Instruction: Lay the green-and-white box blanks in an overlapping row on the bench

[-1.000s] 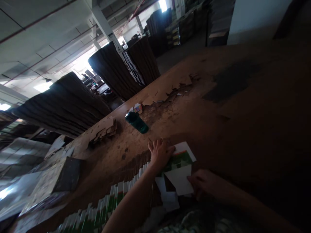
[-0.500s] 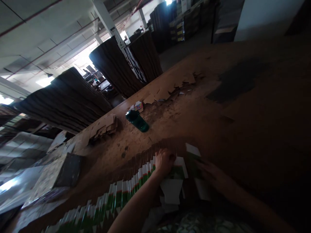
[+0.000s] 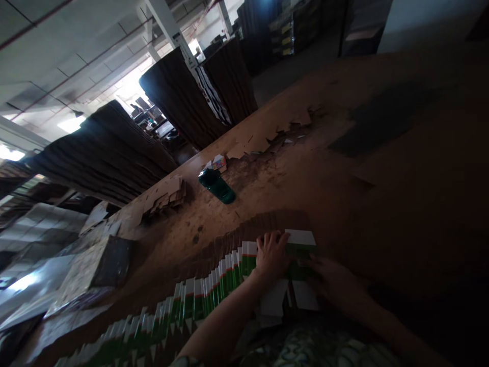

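Note:
Several green-and-white folding cartons (image 3: 204, 293) with an orange stripe lean in a long, overlapping row across the lower left. At the row's right end lies my left hand (image 3: 272, 255), its fingers bent over and its thumb side against a flat carton (image 3: 300, 238). My right hand (image 3: 330, 275) grips the same carton by its right side; dim light hides part of those fingers. The carton has white end panels and a green middle. Below my left wrist, a white carton panel (image 3: 274, 298) shows close to my body.
A dark green bottle (image 3: 217, 187) lies beyond the hands, beside a small colourful box (image 3: 219, 163). Torn cardboard (image 3: 248, 145) and a pile of cardboard pieces (image 3: 166, 196) lie along the table's (image 3: 344, 188) far side. A plastic-wrapped block (image 3: 95, 270) is at left; tall stacks (image 3: 103, 153) stand behind.
My left hand has shifted right, off the carton at the row's end. The right hand's carton has come left and turned straighter, and now meets my left hand.

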Tool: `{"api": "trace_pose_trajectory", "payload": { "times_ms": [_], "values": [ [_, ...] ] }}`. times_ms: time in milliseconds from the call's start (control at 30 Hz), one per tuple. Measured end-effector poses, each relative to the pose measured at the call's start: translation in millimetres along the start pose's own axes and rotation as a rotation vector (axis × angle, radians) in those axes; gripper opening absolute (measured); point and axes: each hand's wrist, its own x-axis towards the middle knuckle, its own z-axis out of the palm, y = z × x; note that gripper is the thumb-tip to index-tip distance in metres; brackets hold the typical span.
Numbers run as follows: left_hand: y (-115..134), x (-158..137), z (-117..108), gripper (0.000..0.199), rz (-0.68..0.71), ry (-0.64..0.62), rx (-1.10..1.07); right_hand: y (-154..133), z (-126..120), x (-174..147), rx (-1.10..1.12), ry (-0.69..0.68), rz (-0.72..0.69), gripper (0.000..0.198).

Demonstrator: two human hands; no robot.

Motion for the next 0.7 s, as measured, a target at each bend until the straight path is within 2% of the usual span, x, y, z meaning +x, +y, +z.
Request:
{"api": "trace_pose_trajectory", "payload": {
  "times_ms": [67, 200, 300, 400, 467, 533, 600, 633, 667, 700],
  "values": [
    [1.9, 1.1, 2.0, 0.053, 0.003, -0.033, 0.004, 19.6, -13.8, -5.0, 0.023, -0.005, 0.009, 0.041],
    [1.4, 2.5, 0.9, 0.054, 0.005, -0.062, 0.007, 70.7, -32.1, -31.0, -0.280, 0.225, 0.108, 0.054],
    [1.4, 2.7, -0.6, 0.057, -0.020, -0.073, -0.007, 81.5, -48.3, -39.9, -0.338, 0.226, 0.195, 0.064],
    [0.9, 3.5, -8.5, 0.059, -0.068, -0.085, -0.088, 45.8, -79.1, -25.1, -0.074, 0.098, 0.241, 0.062],
    [-0.9, 4.4, -21.0, 0.053, -0.124, -0.065, -0.192, 1.2, -101.4, -9.2, 0.207, 0.064, 0.192, 0.054],
    [-4.0, 5.2, -37.3, 0.043, -0.167, -0.002, -0.248, -46.5, -113.8, 3.3, 0.502, 0.010, 0.140, 0.046],
    [-7.7, 5.4, -51.1, 0.037, -0.173, 0.079, -0.184, -80.8, -109.9, 9.1, 0.703, -0.208, 0.161, 0.050],
    [-9.4, 5.4, -54.7, 0.034, -0.162, 0.103, -0.122, -88.3, -102.5, 9.3, 0.739, -0.344, 0.174, 0.055],
    [-10.8, 5.3, -55.4, 0.031, -0.143, 0.104, -0.060, -87.8, -92.8, 8.1, 0.721, -0.448, 0.171, 0.060],
    [-11.9, 5.1, -53.1, 0.031, -0.117, 0.080, -0.013, -79.4, -82.4, 5.6, 0.659, -0.469, 0.157, 0.063]
  ]
}}
